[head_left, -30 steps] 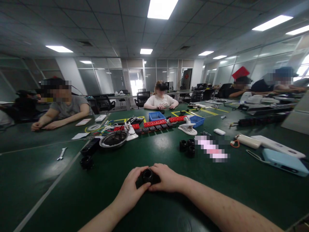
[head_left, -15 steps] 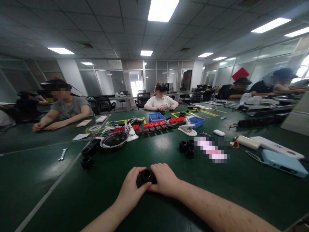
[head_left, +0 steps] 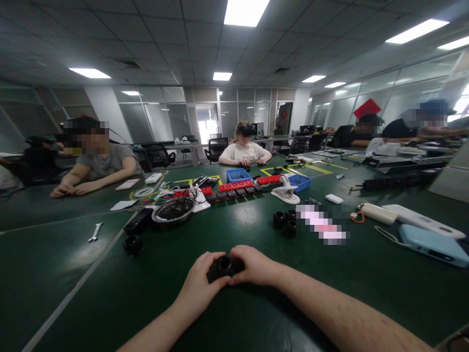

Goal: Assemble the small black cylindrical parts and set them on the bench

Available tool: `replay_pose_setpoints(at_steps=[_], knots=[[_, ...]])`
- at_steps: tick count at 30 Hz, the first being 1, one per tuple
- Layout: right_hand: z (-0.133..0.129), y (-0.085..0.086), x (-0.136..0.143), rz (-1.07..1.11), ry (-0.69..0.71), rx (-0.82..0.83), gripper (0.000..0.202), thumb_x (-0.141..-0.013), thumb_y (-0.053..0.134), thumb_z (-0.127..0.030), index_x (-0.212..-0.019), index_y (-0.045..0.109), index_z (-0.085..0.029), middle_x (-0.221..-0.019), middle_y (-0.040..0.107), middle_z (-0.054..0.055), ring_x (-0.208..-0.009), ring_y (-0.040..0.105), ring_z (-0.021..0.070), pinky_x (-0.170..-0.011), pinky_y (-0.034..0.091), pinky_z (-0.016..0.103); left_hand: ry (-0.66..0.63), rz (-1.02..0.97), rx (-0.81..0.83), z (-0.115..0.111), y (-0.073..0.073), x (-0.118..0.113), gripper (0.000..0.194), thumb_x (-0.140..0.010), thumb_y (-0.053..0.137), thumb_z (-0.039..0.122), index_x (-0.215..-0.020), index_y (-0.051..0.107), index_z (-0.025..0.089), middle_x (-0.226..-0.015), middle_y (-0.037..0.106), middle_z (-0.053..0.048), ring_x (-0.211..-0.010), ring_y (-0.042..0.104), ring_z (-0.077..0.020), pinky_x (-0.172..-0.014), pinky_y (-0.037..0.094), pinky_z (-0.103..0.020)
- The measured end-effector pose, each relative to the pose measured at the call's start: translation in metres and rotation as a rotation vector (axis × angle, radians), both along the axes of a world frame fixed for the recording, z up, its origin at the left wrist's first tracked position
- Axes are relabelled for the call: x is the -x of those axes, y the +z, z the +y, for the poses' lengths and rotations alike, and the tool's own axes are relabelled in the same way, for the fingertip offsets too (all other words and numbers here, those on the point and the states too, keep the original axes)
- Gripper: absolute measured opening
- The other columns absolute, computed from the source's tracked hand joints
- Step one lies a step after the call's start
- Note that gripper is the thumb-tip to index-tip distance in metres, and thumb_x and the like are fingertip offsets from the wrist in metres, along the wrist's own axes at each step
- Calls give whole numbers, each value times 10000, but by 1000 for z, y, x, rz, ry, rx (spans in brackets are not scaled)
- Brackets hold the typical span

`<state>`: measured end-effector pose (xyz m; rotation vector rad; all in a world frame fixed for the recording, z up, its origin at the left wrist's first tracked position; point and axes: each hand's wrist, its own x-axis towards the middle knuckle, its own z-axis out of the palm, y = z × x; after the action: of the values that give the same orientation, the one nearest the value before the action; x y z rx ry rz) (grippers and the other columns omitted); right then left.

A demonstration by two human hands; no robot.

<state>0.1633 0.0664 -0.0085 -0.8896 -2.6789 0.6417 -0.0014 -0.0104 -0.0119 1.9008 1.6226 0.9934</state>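
Between my hands, low over the near middle of the green table, is a black cylindrical part [head_left: 224,264] with a round opening facing up. My left hand [head_left: 205,274] grips it from the left, thumb at the near side and fingers at the far side. From the right, my right hand [head_left: 252,265] curls round it, thumb and fingers at its edge. The fingers cover part of its sides. Three similar black parts [head_left: 285,223] stand together further off to the right. Another black part [head_left: 133,245] sits on the left near the table seam.
A wrench [head_left: 95,232] lies at left. Beyond are a round metal dish [head_left: 173,210], a red strip [head_left: 236,185], a blue bin [head_left: 301,183] and a white clip stand [head_left: 286,191]. A light blue box [head_left: 434,243] is at right. Several people sit around the table.
My right hand's fingers have shifted a little around the black part, showing more of its far right side. The view has tilted slightly; the left hand keeps its grip.
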Motion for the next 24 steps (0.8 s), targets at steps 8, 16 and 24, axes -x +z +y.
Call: replay_pose_setpoints(at_steps=[8, 16, 24], knots=[[-12, 0, 6, -34, -70, -210, 530, -580, 628, -561, -891, 527, -144, -849, 556, 66, -775, 502, 216, -685, 376, 338, 41, 26, 21, 3, 0, -1, 365, -674, 602, 229, -1035, 554, 208, -986, 579, -60, -902, 539, -235, -779, 437, -371], [10, 2, -9, 26, 169, 115, 263, -670, 651, -282, -882, 560, -156, -804, 556, 1, -712, 508, 128, -613, 384, 225, -42, 21, -33, 0, -3, 2, 386, -716, 571, 229, -1100, 535, 243, -1088, 565, -62, -1042, 491, -240, -917, 376, -418], [-9, -1, 4, -32, -102, -101, 450, -602, 616, -548, -795, 523, -152, -729, 557, 31, -636, 503, 162, -560, 368, 268, -37, 56, -29, 0, -3, 1, 399, -723, 565, 243, -1119, 518, 258, -1079, 561, -60, -1033, 477, -252, -908, 374, -437]])
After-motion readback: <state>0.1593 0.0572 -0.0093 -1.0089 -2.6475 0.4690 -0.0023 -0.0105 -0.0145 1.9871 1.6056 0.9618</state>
